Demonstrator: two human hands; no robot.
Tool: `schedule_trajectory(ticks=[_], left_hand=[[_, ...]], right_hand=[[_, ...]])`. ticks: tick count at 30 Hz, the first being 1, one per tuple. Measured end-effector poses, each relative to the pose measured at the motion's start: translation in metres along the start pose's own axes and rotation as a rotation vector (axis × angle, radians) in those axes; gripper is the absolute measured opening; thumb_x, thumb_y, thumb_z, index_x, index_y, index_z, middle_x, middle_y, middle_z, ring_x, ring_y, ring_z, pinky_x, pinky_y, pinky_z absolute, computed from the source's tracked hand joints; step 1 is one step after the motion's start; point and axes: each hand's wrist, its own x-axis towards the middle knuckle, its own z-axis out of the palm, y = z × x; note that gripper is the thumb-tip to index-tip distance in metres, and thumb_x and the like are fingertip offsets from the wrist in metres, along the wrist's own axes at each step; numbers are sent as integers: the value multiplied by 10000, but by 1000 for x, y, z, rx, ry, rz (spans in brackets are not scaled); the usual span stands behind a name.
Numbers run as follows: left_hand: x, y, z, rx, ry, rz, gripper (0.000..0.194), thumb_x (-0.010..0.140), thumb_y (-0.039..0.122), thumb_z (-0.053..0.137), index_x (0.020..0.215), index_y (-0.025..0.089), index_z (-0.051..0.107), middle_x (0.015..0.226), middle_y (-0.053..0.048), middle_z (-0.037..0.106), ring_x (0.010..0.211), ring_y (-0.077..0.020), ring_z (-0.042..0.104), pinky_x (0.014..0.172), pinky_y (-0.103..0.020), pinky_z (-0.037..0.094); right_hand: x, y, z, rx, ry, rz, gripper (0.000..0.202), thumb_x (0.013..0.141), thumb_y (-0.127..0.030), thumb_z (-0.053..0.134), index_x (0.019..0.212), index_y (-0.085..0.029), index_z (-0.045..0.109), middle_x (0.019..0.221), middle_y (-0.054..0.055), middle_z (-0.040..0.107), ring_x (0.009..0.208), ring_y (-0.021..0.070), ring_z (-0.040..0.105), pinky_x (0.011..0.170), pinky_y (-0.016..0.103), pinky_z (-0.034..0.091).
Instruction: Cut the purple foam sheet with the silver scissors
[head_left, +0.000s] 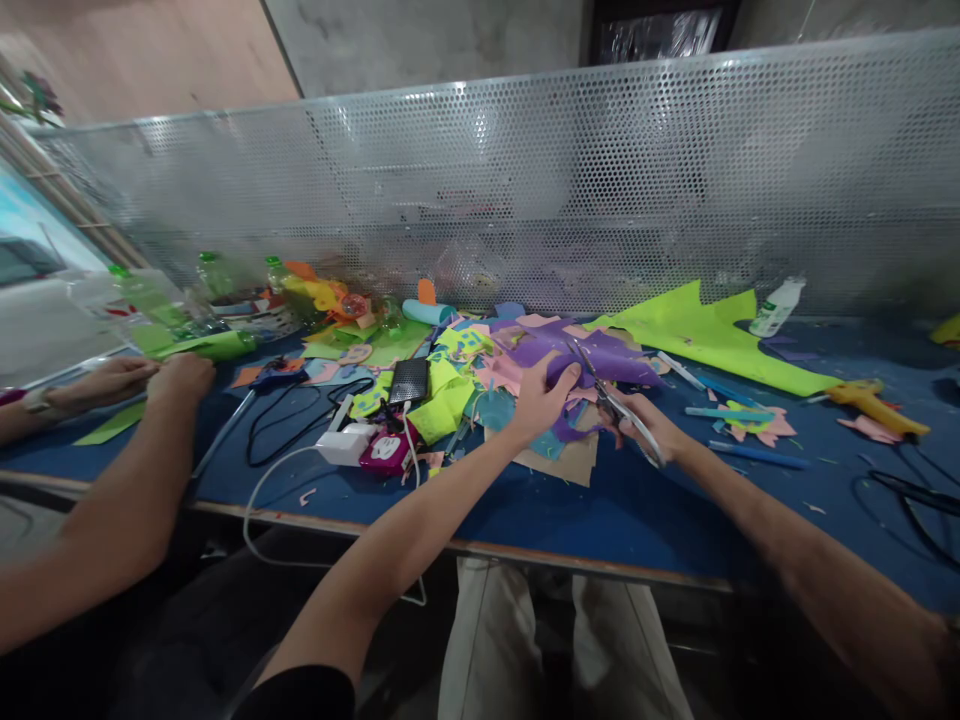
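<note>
Purple foam sheet (600,352), left hand (541,397), steel scissors (611,400)

No legible text, label, brand or number appears; markings on the small white plastic bottle (777,306) are too blurred.
</note>
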Motion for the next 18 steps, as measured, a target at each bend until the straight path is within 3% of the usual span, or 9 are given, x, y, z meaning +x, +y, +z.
schedule_trajectory(ticks=[6, 14, 18], left_hand=[[1, 4, -1, -21, -32, 20, 371, 957, 536, 616, 816, 194, 591, 729, 0, 563, 660, -129, 483, 624, -284, 419], [4, 0, -6, -103, -82, -76, 338, 959, 524, 615, 868, 200, 586, 629, 18, 584, 507, -111, 490, 536, -283, 409], [6, -5, -8, -75, -31, -65, 348, 927, 521, 670, 846, 186, 620, 655, 0, 622, 549, -121, 519, 583, -298, 442]], right_hand=[[-2, -2, 1, 16, 42, -48, 505, 778, -708, 550, 737, -204, 571, 591, -10, 513, 477, 159, 566, 432, 282, 527], [0, -7, -4, -50, 55, 50, 415, 795, -621, 575, 762, -207, 586, 542, -17, 550, 405, 152, 556, 417, 279, 515], [0, -4, -9, -82, 64, 49, 386, 823, -582, 580, 823, -198, 618, 518, -35, 530, 368, 148, 541, 403, 279, 499]])
